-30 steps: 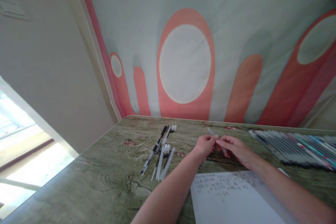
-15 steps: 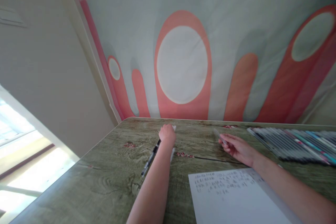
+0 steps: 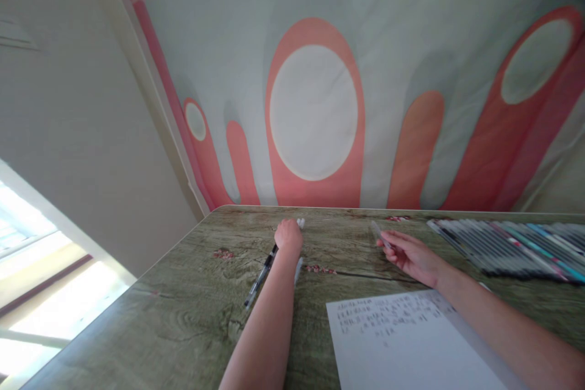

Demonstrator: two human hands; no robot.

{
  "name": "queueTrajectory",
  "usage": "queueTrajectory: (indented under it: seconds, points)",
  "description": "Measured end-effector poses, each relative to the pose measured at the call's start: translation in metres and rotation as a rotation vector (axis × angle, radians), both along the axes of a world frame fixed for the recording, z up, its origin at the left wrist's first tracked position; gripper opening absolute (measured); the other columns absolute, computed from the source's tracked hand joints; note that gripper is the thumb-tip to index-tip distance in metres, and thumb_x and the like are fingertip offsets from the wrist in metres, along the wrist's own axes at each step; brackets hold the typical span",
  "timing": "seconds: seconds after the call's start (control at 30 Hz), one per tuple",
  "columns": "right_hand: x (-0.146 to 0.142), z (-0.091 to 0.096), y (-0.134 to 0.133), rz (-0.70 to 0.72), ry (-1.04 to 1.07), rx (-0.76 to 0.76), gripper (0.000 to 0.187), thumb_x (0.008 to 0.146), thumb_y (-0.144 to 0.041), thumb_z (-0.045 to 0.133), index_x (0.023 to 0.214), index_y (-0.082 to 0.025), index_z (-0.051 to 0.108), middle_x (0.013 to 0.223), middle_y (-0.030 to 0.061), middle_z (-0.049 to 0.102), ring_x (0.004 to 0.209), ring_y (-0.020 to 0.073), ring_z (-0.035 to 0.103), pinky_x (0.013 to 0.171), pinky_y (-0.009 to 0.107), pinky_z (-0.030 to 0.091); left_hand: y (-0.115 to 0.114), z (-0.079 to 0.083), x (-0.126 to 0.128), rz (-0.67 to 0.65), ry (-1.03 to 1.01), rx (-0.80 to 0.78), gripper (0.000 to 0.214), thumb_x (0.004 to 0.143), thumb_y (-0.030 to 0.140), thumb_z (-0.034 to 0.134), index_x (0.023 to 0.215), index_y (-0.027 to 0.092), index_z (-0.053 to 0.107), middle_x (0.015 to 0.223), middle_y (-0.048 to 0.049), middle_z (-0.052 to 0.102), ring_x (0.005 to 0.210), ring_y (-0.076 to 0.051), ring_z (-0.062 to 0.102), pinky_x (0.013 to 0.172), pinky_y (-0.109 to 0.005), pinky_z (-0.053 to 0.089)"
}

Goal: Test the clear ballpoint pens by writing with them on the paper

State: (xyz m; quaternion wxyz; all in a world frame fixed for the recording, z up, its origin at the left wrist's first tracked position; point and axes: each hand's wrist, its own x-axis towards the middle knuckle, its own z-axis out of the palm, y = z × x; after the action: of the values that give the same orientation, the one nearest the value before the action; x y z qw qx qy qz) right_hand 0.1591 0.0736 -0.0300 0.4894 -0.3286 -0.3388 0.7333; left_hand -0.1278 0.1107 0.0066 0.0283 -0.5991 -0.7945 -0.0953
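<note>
My left hand (image 3: 289, 235) is closed near the far edge of the table, its fingers hidden behind the back of the hand. Pens pass beneath it: a black-and-clear pen (image 3: 259, 279) slants out toward me, and white pen ends (image 3: 300, 223) stick out on the far side. Beside the left forearm lies a pale clear pen-like stick (image 3: 298, 271), partly covered. My right hand (image 3: 411, 258) pinches a clear pen (image 3: 381, 234) between thumb and fingers, tilted up above the table. Below that hand is a white sheet of paper (image 3: 393, 353) with handwritten lines.
A long row of grey pens (image 3: 484, 247), with a few teal, blue and pink ones, lies side by side at the right. The wood-grain table (image 3: 183, 317) meets a wall with a pink and white pattern (image 3: 315, 116). Bright light enters at the lower left.
The view has shifted slightly. A little more of the white pen ends shows past my left hand. My right hand keeps its pinch on the clear pen.
</note>
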Motion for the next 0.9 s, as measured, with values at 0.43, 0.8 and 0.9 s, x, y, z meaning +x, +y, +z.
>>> queueTrajectory:
  seconds: [0.43,0.8,0.9]
  points:
    - [0.001,0.001,0.006,-0.001,0.132,-0.066,0.009,0.071,-0.021,0.065,0.075,-0.013,0.063,0.058,-0.0008,0.057,0.048,0.0027,0.050,0.044,0.010,0.046,-0.010,0.039,0.038,-0.348,-0.366,0.083,0.017,0.073,0.025,0.052,0.079,0.016,0.065,0.078,-0.0070,0.066,0.076,-0.017,0.060,0.069,-0.025,0.044]
    - [0.002,-0.002,0.012,-0.087,0.199,-0.048,0.011,0.071,-0.017,0.065,0.082,-0.016,0.062,0.072,0.0000,0.065,0.056,0.0047,0.059,0.054,0.010,0.053,-0.034,-0.018,0.136,-0.603,-1.252,-0.006,0.018,0.068,0.024,0.058,0.079,0.010,0.061,0.062,-0.0028,0.063,0.053,-0.010,0.055,0.054,-0.021,0.045]
    - [0.002,-0.002,0.013,-0.108,0.219,-0.050,0.008,0.072,-0.016,0.064,0.080,-0.015,0.063,0.068,0.0006,0.065,0.058,0.0060,0.060,0.056,0.012,0.054,-0.034,-0.023,0.140,-0.502,-1.327,0.047,0.018,0.067,0.023,0.060,0.079,0.010,0.061,0.062,-0.0027,0.062,0.054,-0.010,0.056,0.055,-0.021,0.046]
